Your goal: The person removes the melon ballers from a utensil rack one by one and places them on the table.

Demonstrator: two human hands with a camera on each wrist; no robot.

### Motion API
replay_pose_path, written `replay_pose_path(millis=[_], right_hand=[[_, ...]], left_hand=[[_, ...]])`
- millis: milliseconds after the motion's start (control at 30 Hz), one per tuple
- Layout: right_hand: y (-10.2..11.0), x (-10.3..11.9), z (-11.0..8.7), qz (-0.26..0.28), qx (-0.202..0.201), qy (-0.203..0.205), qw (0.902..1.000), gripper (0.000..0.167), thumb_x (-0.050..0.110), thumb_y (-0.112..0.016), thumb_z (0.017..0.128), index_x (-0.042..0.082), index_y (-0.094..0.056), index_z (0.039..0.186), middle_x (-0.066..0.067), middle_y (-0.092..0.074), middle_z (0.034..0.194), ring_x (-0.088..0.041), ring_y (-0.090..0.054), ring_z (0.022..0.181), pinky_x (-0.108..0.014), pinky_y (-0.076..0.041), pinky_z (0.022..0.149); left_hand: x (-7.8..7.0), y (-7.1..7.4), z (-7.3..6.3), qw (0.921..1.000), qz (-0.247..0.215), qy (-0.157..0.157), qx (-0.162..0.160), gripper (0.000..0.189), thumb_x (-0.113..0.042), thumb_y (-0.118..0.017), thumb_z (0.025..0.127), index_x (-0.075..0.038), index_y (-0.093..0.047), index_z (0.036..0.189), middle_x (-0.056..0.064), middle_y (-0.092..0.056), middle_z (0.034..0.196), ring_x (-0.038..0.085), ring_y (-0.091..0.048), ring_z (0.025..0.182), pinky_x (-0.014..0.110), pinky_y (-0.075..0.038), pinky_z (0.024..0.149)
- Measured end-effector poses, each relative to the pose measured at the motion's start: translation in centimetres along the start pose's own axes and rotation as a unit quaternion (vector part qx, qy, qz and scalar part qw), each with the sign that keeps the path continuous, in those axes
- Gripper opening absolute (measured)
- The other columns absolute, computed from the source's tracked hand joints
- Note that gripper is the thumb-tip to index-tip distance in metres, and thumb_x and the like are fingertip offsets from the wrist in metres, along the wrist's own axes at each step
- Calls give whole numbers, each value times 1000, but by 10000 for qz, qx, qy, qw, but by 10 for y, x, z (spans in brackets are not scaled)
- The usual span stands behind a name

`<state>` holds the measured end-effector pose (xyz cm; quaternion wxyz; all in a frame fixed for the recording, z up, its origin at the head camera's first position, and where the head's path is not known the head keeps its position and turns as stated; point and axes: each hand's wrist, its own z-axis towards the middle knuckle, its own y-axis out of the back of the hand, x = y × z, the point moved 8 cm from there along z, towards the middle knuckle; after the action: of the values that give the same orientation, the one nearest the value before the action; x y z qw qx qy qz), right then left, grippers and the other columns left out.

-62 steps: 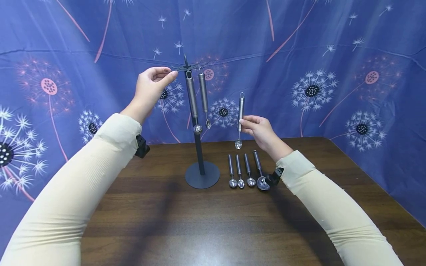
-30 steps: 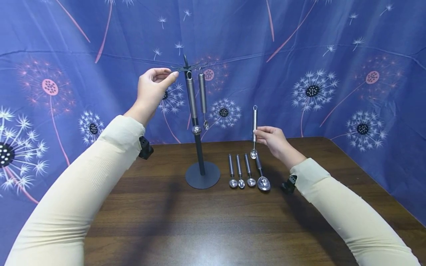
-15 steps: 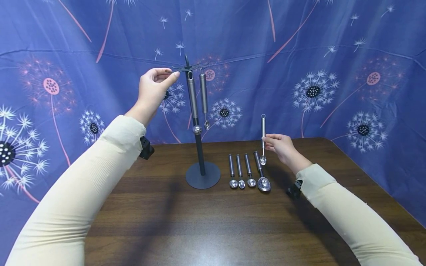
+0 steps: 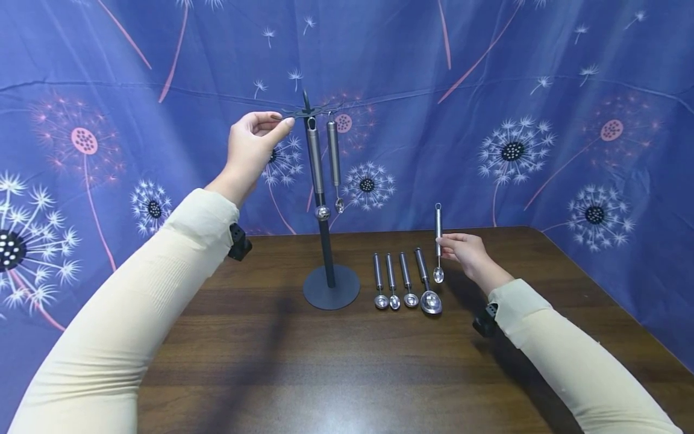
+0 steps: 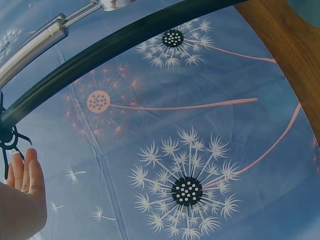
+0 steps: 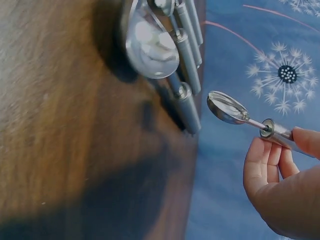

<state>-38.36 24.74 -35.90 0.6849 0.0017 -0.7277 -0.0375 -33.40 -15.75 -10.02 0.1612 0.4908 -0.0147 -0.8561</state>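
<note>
My left hand (image 4: 250, 147) pinches a hook at the top of a dark metal stand (image 4: 326, 253). Two steel scoops hang from that hook ring: a round-headed scoop (image 4: 315, 163) in front of the post and a thinner scoop (image 4: 333, 154) to its right. Between the thumb and fingers of my right hand (image 4: 466, 253) is the handle of a small melon baller (image 4: 438, 232). It is upright, loop end up. The right wrist view shows its oval, hollow bowl (image 6: 227, 107) pointing away from the fingers.
Several steel scoops lie side by side on the wooden table (image 4: 325, 367), right of the stand's round base (image 4: 331, 288). The large scoop (image 4: 431, 302) is rightmost, close to the held melon baller. A blue dandelion-print cloth (image 4: 412, 120) hangs behind the table.
My right hand has carried the melon baller right and down, from beside the stand to just right of the large scoop. My left hand stays at the hook.
</note>
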Motion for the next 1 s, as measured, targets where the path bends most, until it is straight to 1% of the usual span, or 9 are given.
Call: replay_pose_path(millis=[133,300,533,700,833,1000], right_hand=[[5,-9,2,-113,-22,-19,9999,28,8,-62,93,-6,-53,115,10,-63,74,-4,-62,70,-21,-58,77],[9,-19,2,-299,47,-78,9995,31,8,-61,94,-9,-52,118,9,-62,75,-3,-63,69,-22,-58,78],[11,-31,1,-537,77,-301,9981,39,7,-60,93,-16,-49,123,11,-62,72,-1,-61,65,-18,-57,70],[11,-39,2,-858,140,-482,9950,45,8,-60,94,-19,-47,127,9,-61,74,-2,-60,66,-18,-57,68],[12,-44,4,-1006,175,-541,9933,44,9,-60,94,-18,-48,127,7,-61,76,-3,-60,68,-19,-57,69],[13,-51,5,-857,184,-629,9942,38,5,-60,93,-17,-51,122,6,-63,72,-4,-61,66,-20,-58,69]], left_hand=[[0,0,1,10000,-45,-18,-28,38,-32,-73,86,-9,-61,114,-5,-61,103,9,-57,101,26,-46,93],[0,0,0,10000,-75,-14,-60,36,-31,-73,86,-10,-61,112,-6,-61,102,9,-57,101,26,-46,93],[1,0,0,10000,-73,-1,-26,39,-32,-73,87,-9,-60,115,-5,-61,105,10,-57,104,26,-45,95],[1,0,0,10000,-69,-12,-31,38,-32,-73,87,-10,-60,114,-5,-61,104,9,-57,103,26,-45,94],[0,0,0,9999,-91,-3,-44,37,-32,-73,86,-10,-60,113,-6,-61,102,9,-57,102,26,-45,92],[0,-1,0,10000,-28,-4,-38,38,-32,-73,86,-10,-60,115,-6,-61,103,9,-57,103,26,-45,92]])
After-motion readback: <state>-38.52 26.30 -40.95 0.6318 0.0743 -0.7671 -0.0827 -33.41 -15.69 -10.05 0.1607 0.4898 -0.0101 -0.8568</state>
